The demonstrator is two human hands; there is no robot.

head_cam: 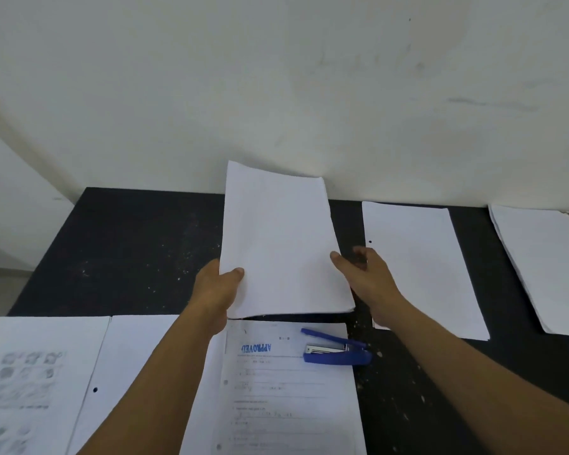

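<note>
The form bears an upside-down blue "APPROVED" stamp. The left hand pinches the blank stack, whose long axis points away. The right hand, fingers relaxed, touches the stack's edge.

**Soft overhead light, wide-angle view blurring at the edges**

Diffuse light is falling from above, leaving the wall pale and flat. The held sheets are glaring white, and a soft shadow is lying under their near edge on the stamped form. The table is reading dark and speckled. The lens is bending its far edge, and the papers at lower left are blurring.
</note>
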